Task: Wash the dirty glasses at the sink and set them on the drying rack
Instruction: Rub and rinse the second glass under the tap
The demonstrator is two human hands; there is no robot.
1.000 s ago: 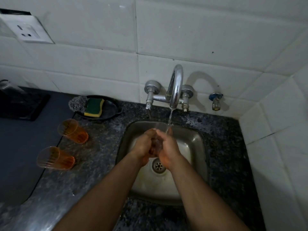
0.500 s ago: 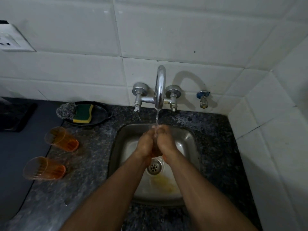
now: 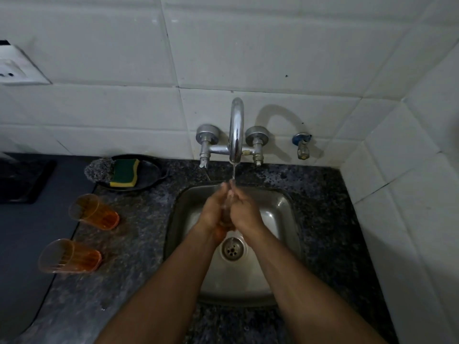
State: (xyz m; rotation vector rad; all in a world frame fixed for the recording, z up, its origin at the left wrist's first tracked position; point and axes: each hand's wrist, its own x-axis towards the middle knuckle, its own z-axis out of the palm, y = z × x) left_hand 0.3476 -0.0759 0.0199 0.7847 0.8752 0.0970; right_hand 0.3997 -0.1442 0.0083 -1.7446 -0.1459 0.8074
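At centre frame the steel sink (image 3: pixel 280 214) sits under a running tap (image 3: pixel 236 127). Over it the left hand (image 3: pixel 213 212) and right hand (image 3: pixel 244 213) press together around a glass (image 3: pixel 224 220), mostly hidden. At left, two orange glasses (image 3: pixel 93 211) lie on the counter (image 3: pixel 139 239).

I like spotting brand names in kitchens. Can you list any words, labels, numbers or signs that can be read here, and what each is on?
None can be read.
Wall socket: marks only, blurred, no legible text.
Faucet, sponge and two orange glasses: no lettering visible.
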